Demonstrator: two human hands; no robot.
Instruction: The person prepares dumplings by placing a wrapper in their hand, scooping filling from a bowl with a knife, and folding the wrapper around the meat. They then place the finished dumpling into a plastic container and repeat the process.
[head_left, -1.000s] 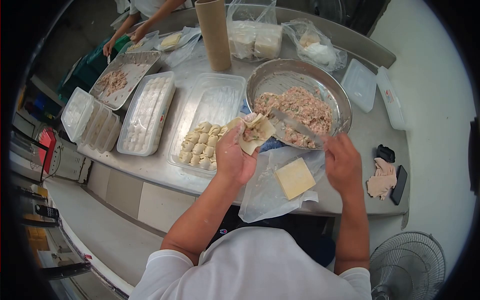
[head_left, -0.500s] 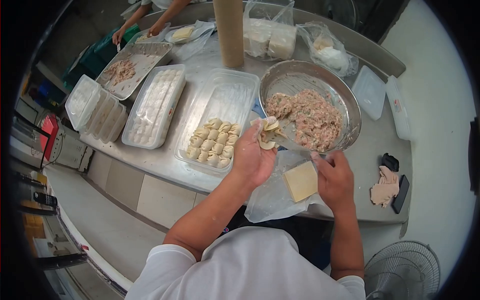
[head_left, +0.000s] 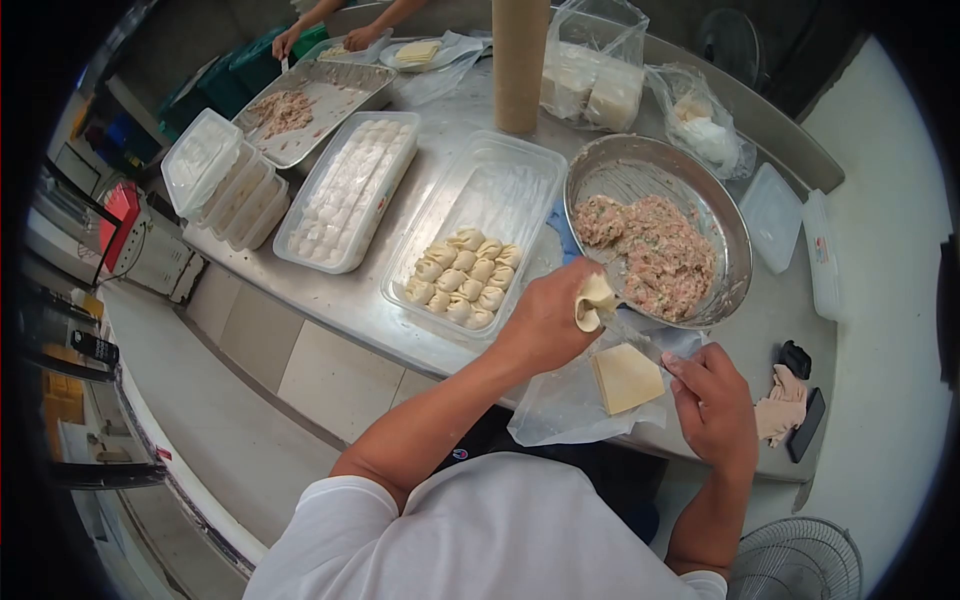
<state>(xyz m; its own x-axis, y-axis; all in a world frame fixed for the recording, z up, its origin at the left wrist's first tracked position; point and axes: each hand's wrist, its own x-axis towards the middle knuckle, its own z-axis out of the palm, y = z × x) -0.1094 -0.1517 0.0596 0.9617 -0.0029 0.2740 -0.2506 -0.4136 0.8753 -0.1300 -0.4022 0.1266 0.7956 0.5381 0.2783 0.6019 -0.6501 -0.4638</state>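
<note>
My left hand (head_left: 552, 318) is closed around a folded dumpling wrapper (head_left: 596, 302), just in front of the bowl. Any filling inside the wrapper is hidden. Pinched in my right hand (head_left: 714, 402) is a thin flat spreader (head_left: 640, 334), its blade pointing toward the wrapper; its outline is faint. Between and below my hands, a stack of square wrappers (head_left: 629, 379) lies on a plastic sheet (head_left: 545, 412). Minced meat filling (head_left: 660, 250) with green bits sits in the round metal bowl (head_left: 741, 215). Several folded dumplings (head_left: 462, 278) fill the near part of a clear plastic tub (head_left: 512, 160).
Left of the tub stand a container of white pieces (head_left: 350, 190) and stacked boxes (head_left: 205, 165). A post (head_left: 520, 70) rises behind. Another person's hands (head_left: 362, 38) work by a metal tray (head_left: 350, 90). A phone (head_left: 806, 425) and cloth (head_left: 780, 405) lie right.
My left hand has turned over, back upward, with the wrapper now folded toward the right. My right hand has drawn back with the spreader. The view has shifted slightly left.
</note>
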